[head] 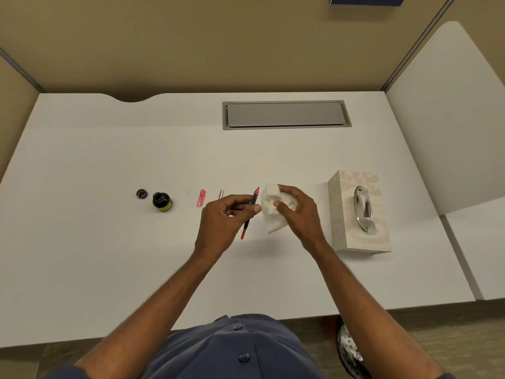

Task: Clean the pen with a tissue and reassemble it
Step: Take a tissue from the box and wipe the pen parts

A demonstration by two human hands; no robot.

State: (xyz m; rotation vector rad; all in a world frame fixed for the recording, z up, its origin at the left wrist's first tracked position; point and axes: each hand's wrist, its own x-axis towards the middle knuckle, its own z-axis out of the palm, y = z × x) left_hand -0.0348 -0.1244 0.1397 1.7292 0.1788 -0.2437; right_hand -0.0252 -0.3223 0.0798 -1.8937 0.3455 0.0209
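My left hand (226, 217) pinches the inner pen section (249, 214), a thin dark piece with a pink nib end pointing away and a red end toward me. Just to its right, my right hand (297, 212) grips a crumpled white tissue (273, 212) close beside the nib. A pink pen part (201, 198) and a small silver-pink part (220, 193) lie on the white desk (109, 242) to the left of my hands.
An open black ink bottle (162, 201) and its cap (141, 193) stand at the left. A tissue box (358, 212) sits right of my hands. A grey cable hatch (285, 114) is set into the desk's far side. Beige partitions enclose the desk.
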